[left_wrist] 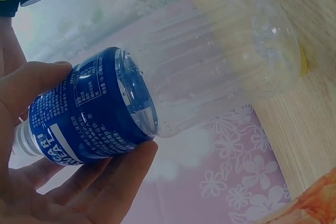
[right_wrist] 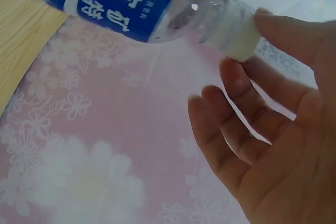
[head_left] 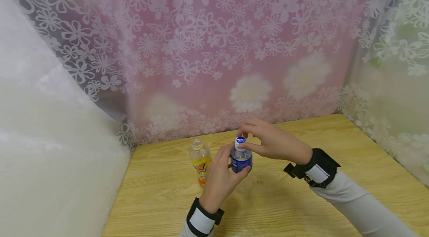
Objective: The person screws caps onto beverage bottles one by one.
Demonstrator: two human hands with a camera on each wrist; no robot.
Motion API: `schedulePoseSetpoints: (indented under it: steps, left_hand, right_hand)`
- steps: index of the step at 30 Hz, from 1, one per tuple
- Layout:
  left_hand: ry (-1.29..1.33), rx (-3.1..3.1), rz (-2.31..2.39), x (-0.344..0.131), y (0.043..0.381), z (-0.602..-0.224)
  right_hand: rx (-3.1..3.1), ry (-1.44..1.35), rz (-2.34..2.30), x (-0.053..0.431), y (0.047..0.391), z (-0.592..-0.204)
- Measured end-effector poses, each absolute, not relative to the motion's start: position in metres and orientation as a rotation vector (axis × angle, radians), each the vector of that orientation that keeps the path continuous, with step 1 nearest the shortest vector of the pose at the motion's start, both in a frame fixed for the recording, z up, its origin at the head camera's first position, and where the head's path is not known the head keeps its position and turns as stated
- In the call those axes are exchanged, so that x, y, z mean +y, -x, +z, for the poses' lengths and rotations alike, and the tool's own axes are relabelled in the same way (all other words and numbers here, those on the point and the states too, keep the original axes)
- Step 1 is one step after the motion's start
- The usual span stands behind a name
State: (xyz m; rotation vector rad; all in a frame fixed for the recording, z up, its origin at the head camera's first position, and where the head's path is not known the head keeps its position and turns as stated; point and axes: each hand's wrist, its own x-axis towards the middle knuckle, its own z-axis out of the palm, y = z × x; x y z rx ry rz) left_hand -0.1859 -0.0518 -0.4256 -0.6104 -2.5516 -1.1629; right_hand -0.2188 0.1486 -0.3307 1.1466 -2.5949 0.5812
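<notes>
My left hand (head_left: 219,175) grips a clear plastic bottle (head_left: 242,163) around its blue label, thumb on one side and fingers on the other. The bottle's ribbed lower part (left_wrist: 210,66) is see-through, with droplets on its wall. On its neck sits a white cap (right_wrist: 241,38) with a blue printed top. My right hand (head_left: 268,140) pinches this cap between thumb and index finger, the other fingers spread loosely beside it. Left of the left hand stands a second bottle (head_left: 200,160) with a yellow and orange label and an uncapped neck, partly hidden by that hand.
The bottles are over a light wood-grain table (head_left: 157,192). A pink curtain (head_left: 207,62) printed with white flowers hangs along the back edge, with pale sheeting (head_left: 60,136) at the left and a flowered sheet (head_left: 392,92) at the right.
</notes>
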Motion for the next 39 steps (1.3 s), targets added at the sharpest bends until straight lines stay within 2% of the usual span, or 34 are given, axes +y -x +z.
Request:
schedulePoseSetpoints:
  steps: [5,15,23,33,39]
  left_hand:
    - [0.621,-2.535,-1.153,-0.051,0.186,-0.425]
    - [0.635,-2.515,-1.131,-0.051,0.184,-0.426]
    - [0.647,-2.508,-1.109,-0.049,0.185,-0.425]
    - [0.640,-2.522,-1.159,-0.050,0.184,-0.425]
    - [0.635,-2.521,-1.110,-0.050,0.184,-0.426]
  right_hand:
    - [-2.629,-1.051,0.536,0.145,0.221,-0.334]
    - [-2.632,-1.262,0.698,0.159,0.217,-0.330]
    - [-2.643,-1.068,0.546,0.151,0.220,-0.331]
    - [-2.646,-1.276,0.755,0.160,0.216,-0.327]
    - [-2.618,-1.170,0.655,0.156,0.219,-0.331]
